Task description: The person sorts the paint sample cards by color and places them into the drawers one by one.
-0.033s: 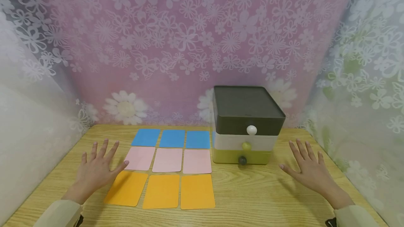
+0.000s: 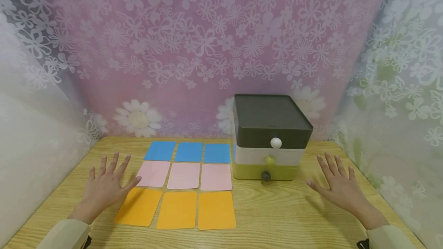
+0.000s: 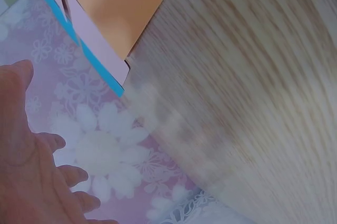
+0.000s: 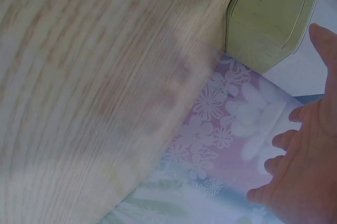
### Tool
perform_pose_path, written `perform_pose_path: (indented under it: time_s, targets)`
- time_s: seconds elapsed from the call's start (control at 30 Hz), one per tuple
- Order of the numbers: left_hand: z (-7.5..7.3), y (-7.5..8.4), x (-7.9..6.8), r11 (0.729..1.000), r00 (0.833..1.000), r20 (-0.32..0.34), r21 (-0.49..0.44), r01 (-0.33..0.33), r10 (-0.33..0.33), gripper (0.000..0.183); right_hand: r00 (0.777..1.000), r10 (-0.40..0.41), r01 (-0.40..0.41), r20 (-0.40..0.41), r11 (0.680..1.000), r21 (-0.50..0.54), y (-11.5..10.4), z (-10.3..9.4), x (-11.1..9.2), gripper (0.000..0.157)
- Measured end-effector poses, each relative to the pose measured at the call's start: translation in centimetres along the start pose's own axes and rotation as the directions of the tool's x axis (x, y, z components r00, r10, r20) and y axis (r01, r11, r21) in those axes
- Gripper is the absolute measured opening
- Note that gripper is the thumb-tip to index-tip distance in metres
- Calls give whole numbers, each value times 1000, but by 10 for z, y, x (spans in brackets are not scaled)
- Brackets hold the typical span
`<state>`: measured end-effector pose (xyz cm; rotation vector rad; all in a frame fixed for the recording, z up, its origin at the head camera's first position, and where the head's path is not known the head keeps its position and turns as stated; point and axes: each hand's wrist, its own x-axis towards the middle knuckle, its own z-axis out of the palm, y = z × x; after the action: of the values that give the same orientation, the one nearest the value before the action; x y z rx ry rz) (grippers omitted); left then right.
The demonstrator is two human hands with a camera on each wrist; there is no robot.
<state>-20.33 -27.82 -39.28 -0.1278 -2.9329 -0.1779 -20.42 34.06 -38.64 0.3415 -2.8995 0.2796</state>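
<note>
My left hand (image 2: 105, 189) is held above the wooden table with fingers spread, just left of three rows of square cards. Blue cards (image 2: 189, 152) form the back row, pink cards (image 2: 183, 175) the middle one, and orange cards (image 2: 177, 210) the front one. To the right, my right hand (image 2: 340, 187) is likewise spread over the table and holds nothing. Between the cards and that hand stands a stacked drawer box (image 2: 273, 112), dark grey on top, white in the middle, green below. Its drawers are closed, with a white knob (image 2: 275, 143), a green knob (image 2: 270, 160) and a dark knob (image 2: 265, 176).
The wooden table (image 2: 270, 218) runs back to a pink flowered curtain (image 2: 194, 49). Pale flowered fabric (image 2: 408, 126) borders the right side, and a whitish sheet (image 2: 38, 141) borders the left.
</note>
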Motion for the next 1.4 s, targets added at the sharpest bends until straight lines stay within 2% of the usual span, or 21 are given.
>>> perform_pose_path:
  time_s: [0.53, 0.73, 0.9, 1.13, 1.4]
  targets:
    - [-2, 2, 3, 1000, 1000, -14, 10, -6, 6, 83, 1000, -4, 4, -3, 1000, 2, 1, -1, 1, 87]
    - [-4, 7, 6, 1000, 999, -44, 20, -22, 23, 83, 998, -34, 34, -48, 999, 7, 2, -4, 5, 86]
    - [-8, 15, 12, 998, 995, -80, 31, -60, 62, 82, 994, -66, 69, -92, 997, 33, 1, -13, 11, 84]
    - [-15, 33, 20, 990, 981, -134, 15, -137, 138, 77, 980, -109, 122, -164, 990, 71, -3, -31, 27, 82]
    - [-22, 59, 29, 972, 952, -202, -2, -235, 230, 71, 956, -158, 195, -248, 971, 135, -8, -54, 47, 72]
